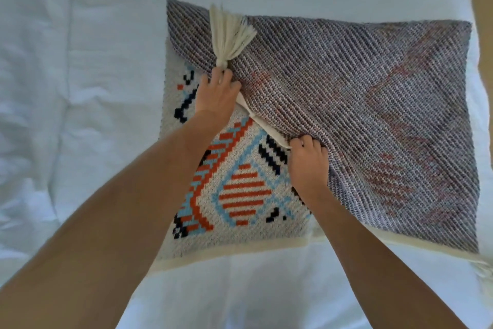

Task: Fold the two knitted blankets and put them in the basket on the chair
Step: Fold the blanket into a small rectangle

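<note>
On my feed the far left was all rumpled white bedding, and the knitted blanket lay flat on it from the middle of the view to the right edge. Its patterned face showed first, with orange, light-blue and navy blocks on a pale ground. Over that face I saw the left hand, its fingers curled on the corner of the turned-over part, right at the knot of a cream tassel that fanned out away from the wrist. From that corner a cream border ran diagonally down to the right hand, which pinched this edge with bent fingers, knuckles up. Both forearms reached in from the bottom of the view.

Right of the hands I had the folded flap, grey ribbed reverse side up, with the pattern faint through it, covering the rest of the blanket. A second tassel hung at its lower right corner, partly cut off by the view's edge.
</note>
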Action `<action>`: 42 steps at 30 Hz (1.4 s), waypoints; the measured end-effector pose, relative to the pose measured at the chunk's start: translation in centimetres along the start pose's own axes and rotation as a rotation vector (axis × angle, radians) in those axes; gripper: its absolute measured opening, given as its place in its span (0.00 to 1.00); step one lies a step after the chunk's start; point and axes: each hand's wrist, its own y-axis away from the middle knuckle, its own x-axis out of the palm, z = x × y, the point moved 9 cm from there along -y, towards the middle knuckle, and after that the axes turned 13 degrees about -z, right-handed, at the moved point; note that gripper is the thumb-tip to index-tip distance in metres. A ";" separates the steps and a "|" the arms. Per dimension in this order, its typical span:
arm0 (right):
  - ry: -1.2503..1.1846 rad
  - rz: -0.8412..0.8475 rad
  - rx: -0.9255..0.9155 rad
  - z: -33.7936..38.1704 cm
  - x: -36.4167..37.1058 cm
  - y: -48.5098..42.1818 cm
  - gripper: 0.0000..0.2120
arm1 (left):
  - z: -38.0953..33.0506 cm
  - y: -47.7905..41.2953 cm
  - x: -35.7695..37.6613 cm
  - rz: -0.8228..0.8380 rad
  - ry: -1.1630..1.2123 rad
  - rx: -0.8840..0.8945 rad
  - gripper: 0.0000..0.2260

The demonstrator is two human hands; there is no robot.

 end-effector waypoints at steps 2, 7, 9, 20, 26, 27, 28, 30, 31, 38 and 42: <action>-0.043 0.025 0.016 -0.1 -0.1 -0.2 0.13 | 0.2 -0.3 -0.1 0.019 -0.050 0.015 0.19; -0.145 0.022 -0.003 -0.1 -1.1 0.2 0.10 | 0.8 0.8 -0.2 0.035 -0.017 0.032 0.15; -0.200 0.005 -0.005 -0.1 -1.5 0.9 0.07 | 1.3 2.7 -0.4 0.040 0.039 0.005 0.14; -0.343 -0.070 -0.148 2.8 -0.8 12.0 0.03 | 1.8 22.3 3.2 0.319 0.003 -0.062 0.16; -0.251 -0.004 -0.293 5.0 0.0 16.6 0.08 | 2.2 30.4 3.8 0.299 0.079 -0.097 0.14; -0.227 0.002 -0.289 5.0 0.0 16.7 0.04 | 2.0 30.7 3.7 0.260 0.090 -0.077 0.13; -0.208 -0.008 -0.286 4.9 0.2 16.8 0.02 | 1.5 30.9 3.6 0.243 0.095 -0.043 0.12; -0.147 -0.001 -0.276 4.7 0.7 16.9 0.11 | 0.9 30.7 3.0 0.192 0.115 0.024 0.10; -0.105 0.002 -0.274 4.6 0.8 16.9 0.13 | 0.6 30.8 3.4 0.173 0.127 0.056 0.11; -0.012 -0.045 -0.311 5.8 1.0 16.5 0.14 | 1.8 32.9 6.0 0.523 0.138 -0.030 0.18; -0.131 -0.090 -0.376 7.3 0.7 17.3 0.12 | 2.6 34.6 6.6 0.530 0.152 -0.085 0.19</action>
